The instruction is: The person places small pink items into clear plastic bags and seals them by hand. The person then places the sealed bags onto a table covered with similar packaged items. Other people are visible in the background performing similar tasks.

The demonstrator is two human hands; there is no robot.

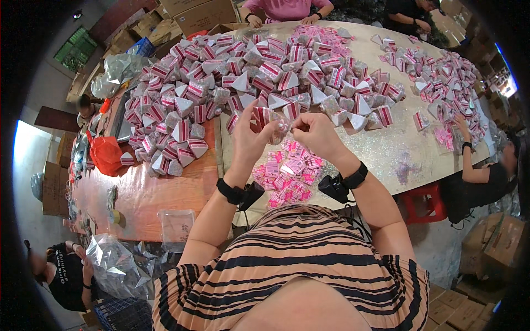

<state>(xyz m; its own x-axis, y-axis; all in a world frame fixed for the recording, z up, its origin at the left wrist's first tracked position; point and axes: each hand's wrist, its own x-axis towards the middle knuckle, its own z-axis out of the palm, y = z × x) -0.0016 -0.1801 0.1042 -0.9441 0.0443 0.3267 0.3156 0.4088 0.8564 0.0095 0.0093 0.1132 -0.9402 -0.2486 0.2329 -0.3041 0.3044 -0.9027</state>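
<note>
My left hand (249, 132) is closed around a wedge-shaped piece (264, 117) with pink and white layers, like a toy cake slice. A clear, glittery part (280, 129) of it, perhaps wrapping, faces my right hand (316, 135). The fingers of that hand are pinched together at its edge; what they grip is too small to make out. Under my hands lies a pile of small pink printed cards (287, 171). Just beyond my fingers spreads a large heap of similar layered wedges (243, 69), many with white or sparkly sides.
Another wedge heap (447, 77) lies at the right, beside a co-worker's arm (466, 135). More people work at the far edge and lower left. A red plastic bag (106, 154), a tape roll (116, 217) and a clear bag (178, 223) sit at left. A red stool (424, 203) stands right.
</note>
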